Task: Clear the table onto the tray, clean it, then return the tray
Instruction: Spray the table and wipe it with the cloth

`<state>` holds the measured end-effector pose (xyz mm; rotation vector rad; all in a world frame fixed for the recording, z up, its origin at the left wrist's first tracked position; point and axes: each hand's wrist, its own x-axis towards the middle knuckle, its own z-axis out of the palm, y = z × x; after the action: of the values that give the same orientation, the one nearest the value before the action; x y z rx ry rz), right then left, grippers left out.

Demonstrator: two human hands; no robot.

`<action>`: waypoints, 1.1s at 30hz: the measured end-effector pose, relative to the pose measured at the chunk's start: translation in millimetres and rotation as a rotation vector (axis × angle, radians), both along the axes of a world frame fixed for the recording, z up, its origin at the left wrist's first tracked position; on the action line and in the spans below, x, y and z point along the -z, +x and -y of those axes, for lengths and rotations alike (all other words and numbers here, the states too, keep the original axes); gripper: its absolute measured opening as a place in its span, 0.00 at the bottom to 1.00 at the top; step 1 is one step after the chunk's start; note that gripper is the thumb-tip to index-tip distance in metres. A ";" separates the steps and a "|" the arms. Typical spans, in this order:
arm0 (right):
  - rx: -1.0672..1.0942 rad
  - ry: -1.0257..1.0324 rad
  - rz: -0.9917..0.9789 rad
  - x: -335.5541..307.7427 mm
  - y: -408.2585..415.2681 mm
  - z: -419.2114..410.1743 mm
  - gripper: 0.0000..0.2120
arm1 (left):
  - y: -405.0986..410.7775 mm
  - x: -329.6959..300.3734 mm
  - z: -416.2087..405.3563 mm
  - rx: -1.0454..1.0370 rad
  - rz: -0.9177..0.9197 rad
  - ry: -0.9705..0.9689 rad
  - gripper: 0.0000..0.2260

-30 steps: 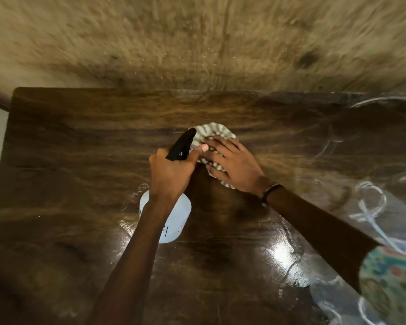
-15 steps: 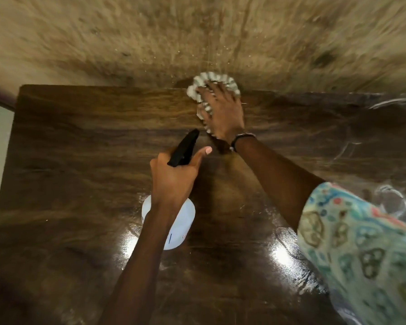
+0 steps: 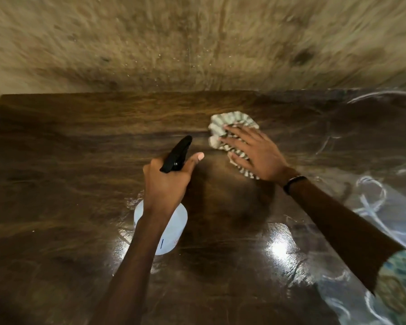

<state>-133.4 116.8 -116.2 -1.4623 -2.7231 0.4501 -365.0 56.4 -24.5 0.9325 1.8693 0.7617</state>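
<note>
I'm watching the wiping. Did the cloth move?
Yes. The cloth slid back from the table's far edge toward the person.

I see a dark brown wooden table with a glossy top (image 3: 68,160), where the light makes bright spots on the near side. A crumpled cloth with grey and white stripes (image 3: 230,127) lies directly on it, toward the far edge, a little right of the middle. On the right part, a transparent plastic sheet with white line drawings (image 3: 373,207) covers the wood.
</note>
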 end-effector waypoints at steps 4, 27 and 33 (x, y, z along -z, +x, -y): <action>0.290 0.009 0.018 -4.6 23.8 -29.5 0.22 | 16.8 -2.0 2.8 -0.011 0.016 -0.019 0.19; -0.032 0.125 -0.017 3.1 171.2 53.2 0.20 | 225.0 3.3 -18.7 0.171 -0.091 -0.069 0.15; -0.023 0.102 -0.022 3.6 190.5 50.0 0.20 | 251.5 7.6 -32.6 0.190 -0.134 -0.053 0.21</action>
<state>57.1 66.8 -119.8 -1.3950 -2.7041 0.3205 -113.6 88.9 -32.1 1.1324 1.8731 0.5445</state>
